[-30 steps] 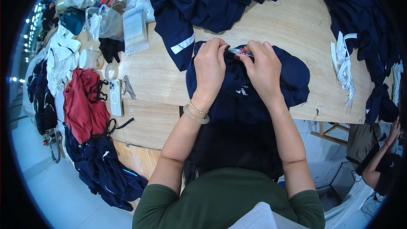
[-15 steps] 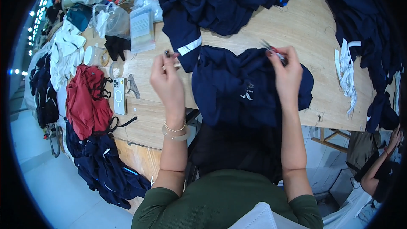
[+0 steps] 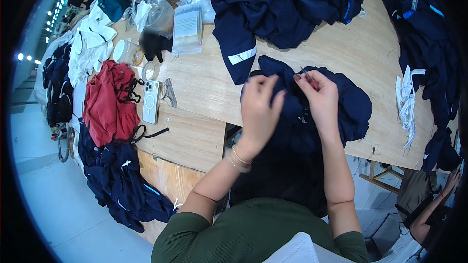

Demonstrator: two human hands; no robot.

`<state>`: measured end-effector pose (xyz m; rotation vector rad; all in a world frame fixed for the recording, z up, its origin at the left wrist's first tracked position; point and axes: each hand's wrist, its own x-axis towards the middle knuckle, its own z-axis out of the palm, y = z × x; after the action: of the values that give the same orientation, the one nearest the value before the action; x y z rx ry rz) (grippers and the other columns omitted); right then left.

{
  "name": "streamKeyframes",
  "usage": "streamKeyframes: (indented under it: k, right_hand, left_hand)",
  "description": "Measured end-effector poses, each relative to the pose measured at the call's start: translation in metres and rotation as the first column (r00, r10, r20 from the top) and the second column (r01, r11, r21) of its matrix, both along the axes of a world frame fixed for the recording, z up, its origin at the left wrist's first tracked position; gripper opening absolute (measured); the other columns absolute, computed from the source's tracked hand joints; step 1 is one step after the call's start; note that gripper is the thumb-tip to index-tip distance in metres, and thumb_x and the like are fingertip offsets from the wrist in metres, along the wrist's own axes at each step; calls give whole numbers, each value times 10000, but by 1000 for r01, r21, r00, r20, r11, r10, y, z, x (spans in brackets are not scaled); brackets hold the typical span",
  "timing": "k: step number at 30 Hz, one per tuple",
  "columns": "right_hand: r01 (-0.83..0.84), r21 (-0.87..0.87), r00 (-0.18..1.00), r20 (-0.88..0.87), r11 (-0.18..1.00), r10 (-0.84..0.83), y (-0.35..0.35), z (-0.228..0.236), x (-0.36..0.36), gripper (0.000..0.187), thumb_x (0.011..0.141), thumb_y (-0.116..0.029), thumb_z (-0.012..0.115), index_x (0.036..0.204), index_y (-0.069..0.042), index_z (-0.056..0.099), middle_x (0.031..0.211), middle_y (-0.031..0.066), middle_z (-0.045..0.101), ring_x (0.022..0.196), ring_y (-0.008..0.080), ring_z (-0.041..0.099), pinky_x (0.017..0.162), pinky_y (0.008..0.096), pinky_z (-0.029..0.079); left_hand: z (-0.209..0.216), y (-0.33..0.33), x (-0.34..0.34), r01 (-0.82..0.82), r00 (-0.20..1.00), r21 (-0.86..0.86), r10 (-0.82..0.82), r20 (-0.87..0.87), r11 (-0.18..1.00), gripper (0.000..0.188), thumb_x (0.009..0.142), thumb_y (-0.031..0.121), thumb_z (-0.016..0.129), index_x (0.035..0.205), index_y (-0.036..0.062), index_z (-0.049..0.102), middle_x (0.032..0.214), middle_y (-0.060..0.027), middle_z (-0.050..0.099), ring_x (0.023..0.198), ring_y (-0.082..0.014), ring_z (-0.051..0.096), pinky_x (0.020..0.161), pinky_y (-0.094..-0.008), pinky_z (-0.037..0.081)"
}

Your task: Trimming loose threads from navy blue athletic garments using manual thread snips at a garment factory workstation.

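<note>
A dark navy garment (image 3: pixel 353 104) lies bunched at the table's near edge and hangs toward my lap. My right hand (image 3: pixel 322 101) is closed around small red-handled thread snips (image 3: pixel 314 84), their tips pointing away from me over the cloth. My left hand (image 3: pixel 258 112) hovers at the garment's left part, slightly blurred, its fingers apart with nothing visible in them. Whether its fingertips touch the cloth, I cannot tell. A pale print on the garment is mostly hidden near my right wrist.
A large navy garment pile (image 3: pixel 287 5) covers the far table. White strips (image 3: pixel 405 107) and more navy clothing (image 3: pixel 424 34) lie right. Leftward are a phone (image 3: pixel 150 102), red garment (image 3: pixel 109 107), clear bags (image 3: pixel 158 14) and a jar (image 3: pixel 126 51). Another person's arm (image 3: pixel 431 209) shows at lower right.
My left hand has swung right, from beside the garment to over it, and its fingers have spread. My right hand keeps the snips. The garment is more bunched, and the whole view has shifted.
</note>
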<state>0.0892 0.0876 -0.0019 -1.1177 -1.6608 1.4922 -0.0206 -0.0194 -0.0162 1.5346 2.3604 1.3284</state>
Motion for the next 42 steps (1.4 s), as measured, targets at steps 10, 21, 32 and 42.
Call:
streamKeyframes:
  k: [10, 21, 32, 42]
  right_hand:
    - [-71, -30, 992, 103, 997, 73, 1, -28, -14, 201, 851, -89, 728, 986, 58, 711, 741, -8, 641, 689, 35, 524, 638, 208, 429]
    - [-171, -481, 970, -234, 860, 62, 15, -15, 7, 93, 867, -111, 717, 893, -22, 718, 726, -48, 600, 639, 28, 477, 613, 209, 361]
    - [305, 154, 949, 39, 940, -314, 72, -11, 136, 230, 989, -131, 507, 1051, 0, 686, 726, -14, 574, 620, 46, 505, 562, 218, 403]
    - [331, -342, 943, 85, 880, -322, 17, -42, 218, 216, 998, -152, 495, 1031, -1, 646, 776, 52, 653, 596, 107, 602, 503, 224, 447]
  left_hand:
    - [-15, -26, 45, 190, 978, -242, -204, -32, 951, 376, 868, 146, 661, 1201, -21, 612, 1495, -181, 391, 1281, -302, 450, 998, -412, 376]
    - [-8, -4, -2, -4, 309, 11, -9, 951, 1000, 258, 1004, 151, 562, 1212, 0, 589, 1039, -50, 649, 982, -124, 636, 796, -250, 530]
    - [-19, 6, -49, -161, -270, 149, -189, 944, 976, 182, 1017, 159, 527, 1147, 52, 595, 1131, -141, 682, 1081, -267, 668, 923, -418, 562]
    - [-23, 5, -42, -259, -264, 126, -196, 944, 958, 235, 1026, 184, 511, 1143, -13, 563, 1142, -171, 663, 1111, -274, 643, 990, -403, 533]
